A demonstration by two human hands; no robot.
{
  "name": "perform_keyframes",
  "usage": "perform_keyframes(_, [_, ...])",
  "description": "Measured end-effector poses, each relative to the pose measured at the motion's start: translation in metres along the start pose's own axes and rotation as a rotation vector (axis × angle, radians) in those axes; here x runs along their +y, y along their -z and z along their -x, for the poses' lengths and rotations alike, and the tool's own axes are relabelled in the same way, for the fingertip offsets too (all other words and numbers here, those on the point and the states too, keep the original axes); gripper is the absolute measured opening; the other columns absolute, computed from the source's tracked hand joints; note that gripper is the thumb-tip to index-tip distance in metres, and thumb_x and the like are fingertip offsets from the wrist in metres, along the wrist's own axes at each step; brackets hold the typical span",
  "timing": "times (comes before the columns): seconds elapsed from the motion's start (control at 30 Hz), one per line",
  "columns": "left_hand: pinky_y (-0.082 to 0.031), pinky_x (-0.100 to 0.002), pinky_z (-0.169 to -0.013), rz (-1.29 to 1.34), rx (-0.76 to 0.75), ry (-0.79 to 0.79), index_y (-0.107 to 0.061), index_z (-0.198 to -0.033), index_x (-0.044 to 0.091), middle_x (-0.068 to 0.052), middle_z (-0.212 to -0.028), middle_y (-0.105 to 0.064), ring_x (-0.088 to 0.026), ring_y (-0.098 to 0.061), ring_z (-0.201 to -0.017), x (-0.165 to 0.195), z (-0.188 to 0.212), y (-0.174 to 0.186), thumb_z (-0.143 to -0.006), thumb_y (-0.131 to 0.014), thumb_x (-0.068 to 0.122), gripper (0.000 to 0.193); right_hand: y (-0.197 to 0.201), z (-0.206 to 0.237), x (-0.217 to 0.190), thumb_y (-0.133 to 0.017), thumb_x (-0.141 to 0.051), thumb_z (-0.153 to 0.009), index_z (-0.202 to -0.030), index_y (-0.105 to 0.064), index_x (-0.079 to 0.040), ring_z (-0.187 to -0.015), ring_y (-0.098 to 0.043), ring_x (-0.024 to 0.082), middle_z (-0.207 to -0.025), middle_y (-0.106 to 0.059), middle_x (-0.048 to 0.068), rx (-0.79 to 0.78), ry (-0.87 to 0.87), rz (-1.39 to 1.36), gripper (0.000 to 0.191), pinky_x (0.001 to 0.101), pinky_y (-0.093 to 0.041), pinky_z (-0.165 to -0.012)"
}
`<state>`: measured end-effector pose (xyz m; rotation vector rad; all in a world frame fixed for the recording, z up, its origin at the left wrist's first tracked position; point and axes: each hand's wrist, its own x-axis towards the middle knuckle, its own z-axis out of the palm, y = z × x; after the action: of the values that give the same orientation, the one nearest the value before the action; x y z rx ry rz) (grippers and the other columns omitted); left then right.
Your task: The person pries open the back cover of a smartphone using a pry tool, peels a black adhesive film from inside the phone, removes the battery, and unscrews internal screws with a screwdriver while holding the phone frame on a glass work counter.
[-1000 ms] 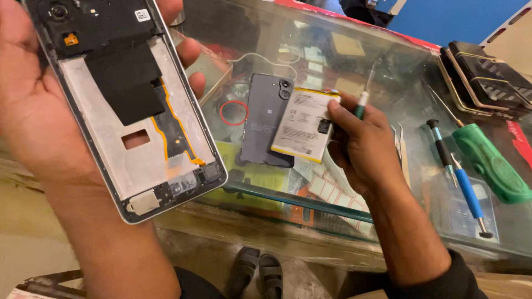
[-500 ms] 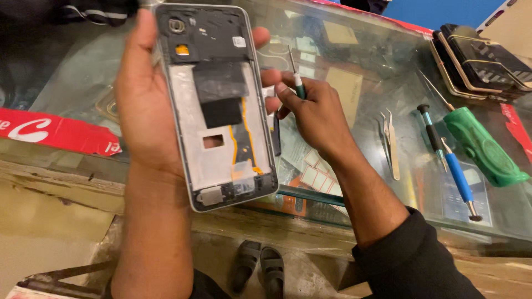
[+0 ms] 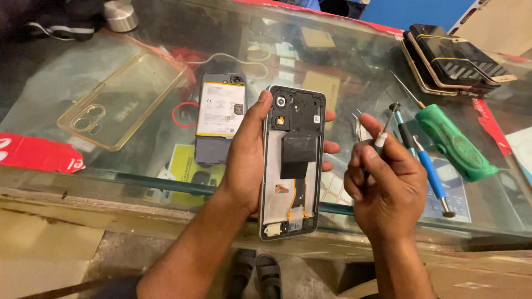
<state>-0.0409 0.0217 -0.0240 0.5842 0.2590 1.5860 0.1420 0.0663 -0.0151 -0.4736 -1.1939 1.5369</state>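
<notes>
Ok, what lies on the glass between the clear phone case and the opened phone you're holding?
In the head view, a dark phone back with a white-labelled battery on it lies between the clear case and the opened phone.

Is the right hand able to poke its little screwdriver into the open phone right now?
Probably yes. The right hand holds a small screwdriver just beside the opened phone, which the left hand holds with its insides facing up. Nothing lies between them.
</notes>
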Motion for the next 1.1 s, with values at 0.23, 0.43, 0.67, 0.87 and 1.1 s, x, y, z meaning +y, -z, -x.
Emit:
perform_keyframes(0.23, [-0.061, -0.041, -0.084, -0.006, 0.008, -0.005, -0.059, -0.139, -0.004, -0.024, -0.110, -0.068, -0.029, -0.072, -0.093, 0.000, 0.006, -0.003, -0.112, -0.036, 0.058, 0.072, -0.001, 0.001, 0.014, -0.072, 0.006, -0.089, -0.101, -0.065, 0.005, -0.062, -0.049, 0.005, -0.081, -0.065, 0.004, 0.066, 0.081, 0.293, 0.015, 0.0208, -0.035, -0.056])
perform_keyframes(0.43, [-0.058, -0.039, -0.078, -0.071, 0.043, 0.018, -0.060, -0.134, -0.001, -0.017, -0.115, -0.072, -0.027, -0.072, -0.093, -0.002, 0.005, -0.006, -0.108, -0.036, 0.057, 0.068, -0.007, 0.014, 0.015, -0.075, 0.014, -0.079, -0.106, -0.064, 0.002, -0.064, -0.046, 0.001, -0.093, -0.069, 0.007, -0.082, 0.203, 0.608, 0.031, 0.0211, -0.048, -0.088])
perform_keyframes(0.67, [-0.059, -0.038, -0.085, -0.156, 0.020, 0.089, -0.064, -0.132, -0.001, -0.016, -0.111, -0.072, -0.025, -0.071, -0.096, -0.003, 0.006, -0.005, -0.109, -0.038, 0.059, 0.069, -0.004, 0.012, 0.011, -0.073, 0.015, -0.081, -0.133, -0.059, 0.004, -0.071, -0.049, 0.002, -0.127, -0.069, 0.018, -0.090, 0.119, 0.427, 0.055, 0.0213, -0.047, -0.076])
perform_keyframes(0.87, [-0.060, -0.039, -0.080, -0.141, 0.086, 0.129, -0.064, -0.129, 0.003, -0.016, -0.104, -0.072, -0.025, -0.073, -0.092, -0.003, 0.006, -0.004, -0.106, -0.038, 0.060, 0.066, 0.001, 0.011, 0.013, -0.069, 0.012, -0.086, -0.144, -0.052, 0.004, -0.068, -0.044, 0.000, -0.143, -0.064, 0.023, -0.139, 0.154, 0.324, 0.061, 0.0181, -0.046, -0.074])
perform_keyframes(1.1, [-0.059, -0.037, -0.076, -0.166, 0.064, 0.104, -0.063, -0.132, 0.002, -0.014, -0.114, -0.073, -0.023, -0.072, -0.091, -0.002, 0.007, -0.006, -0.106, -0.038, 0.058, 0.067, 0.004, 0.019, 0.016, -0.063, 0.006, -0.098, -0.139, -0.054, 0.008, -0.067, -0.050, 0.004, -0.123, -0.064, 0.020, -0.064, 0.262, 0.129, 0.042, 0.0189, -0.042, -0.061])
